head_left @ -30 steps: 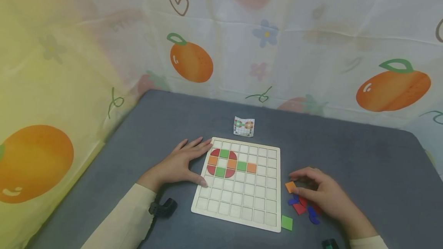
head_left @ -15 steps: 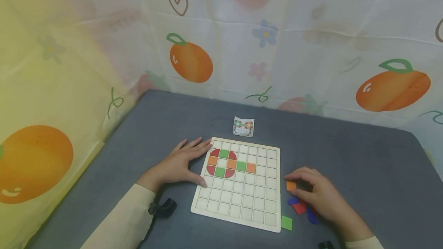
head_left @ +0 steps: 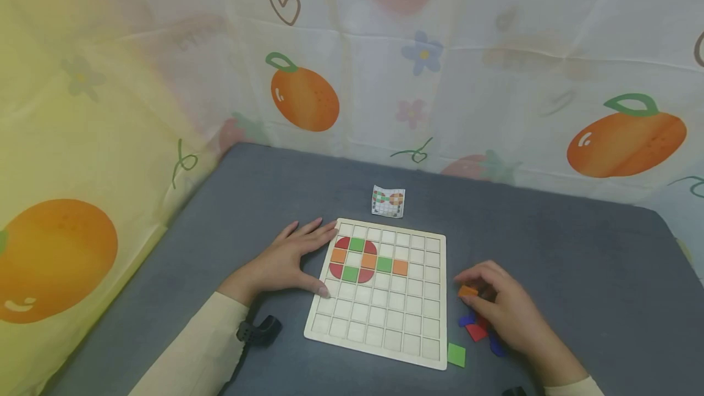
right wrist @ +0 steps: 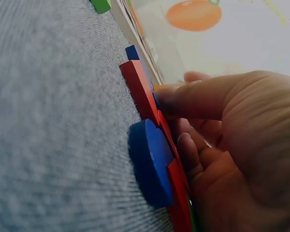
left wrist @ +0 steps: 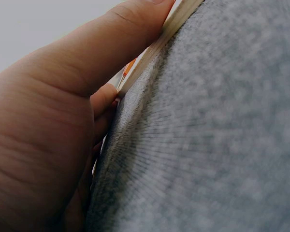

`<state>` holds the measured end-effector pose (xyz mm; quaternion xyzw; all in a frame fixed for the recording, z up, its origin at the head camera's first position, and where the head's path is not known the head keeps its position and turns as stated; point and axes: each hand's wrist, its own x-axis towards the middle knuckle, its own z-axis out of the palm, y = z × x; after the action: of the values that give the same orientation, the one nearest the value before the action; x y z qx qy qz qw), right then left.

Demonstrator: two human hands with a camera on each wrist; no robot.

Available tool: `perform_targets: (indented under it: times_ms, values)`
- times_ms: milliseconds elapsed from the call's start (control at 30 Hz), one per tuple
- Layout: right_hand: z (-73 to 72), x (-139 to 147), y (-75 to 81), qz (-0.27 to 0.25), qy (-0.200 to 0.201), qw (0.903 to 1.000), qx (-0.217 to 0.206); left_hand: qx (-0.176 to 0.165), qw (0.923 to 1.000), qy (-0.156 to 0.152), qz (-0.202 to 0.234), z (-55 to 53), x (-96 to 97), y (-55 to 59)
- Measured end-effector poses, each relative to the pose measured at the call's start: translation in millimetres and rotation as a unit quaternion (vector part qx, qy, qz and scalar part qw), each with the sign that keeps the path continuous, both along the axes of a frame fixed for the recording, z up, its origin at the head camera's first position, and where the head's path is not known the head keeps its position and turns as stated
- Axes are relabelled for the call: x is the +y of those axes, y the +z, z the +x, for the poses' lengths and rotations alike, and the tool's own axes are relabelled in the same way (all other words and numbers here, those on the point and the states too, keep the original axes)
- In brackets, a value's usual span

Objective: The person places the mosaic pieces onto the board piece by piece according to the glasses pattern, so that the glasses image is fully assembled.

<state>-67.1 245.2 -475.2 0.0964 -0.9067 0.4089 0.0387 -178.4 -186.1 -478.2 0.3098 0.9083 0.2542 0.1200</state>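
A pale wooden grid board lies flat on the table. My left hand rests along its left edge with fingers spread, the thumb touching the rim. In the board's upper left, red quarter-round pieces, green squares and orange squares form a ring around a bare cell, and a green square and an orange square run rightward from it. Right of the board, my right hand pinches an orange square tile between thumb and fingers. The tile is tilted; in the right wrist view the thumb mostly hides it.
Beneath the right hand lie loose red pieces and blue pieces, partly covered in the head view. A green square tile sits by the board's lower right corner. Behind the board lies a small pattern card. A printed cloth hangs behind the table.
The right thumb and fingers have taken hold of the orange tile, which has turned and tilted between them. The right hand has shifted slightly left. My left hand stays in place.
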Motion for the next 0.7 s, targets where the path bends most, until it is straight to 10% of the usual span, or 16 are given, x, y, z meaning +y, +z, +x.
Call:
perform_targets:
  times_ms: [267, 700]
  values:
    - [-0.6, -4.6, 4.8, -0.037, -0.066, 0.9954, -0.059, 0.000, 1.0000, -0.003, 0.001, 0.1, -0.5, 0.8]
    - [-12.5, -21.0, 15.5, -0.077, -0.059, 0.9938, -0.054, 0.000, 0.9999, -0.006, 0.013, 1.3, 0.6, 3.3]
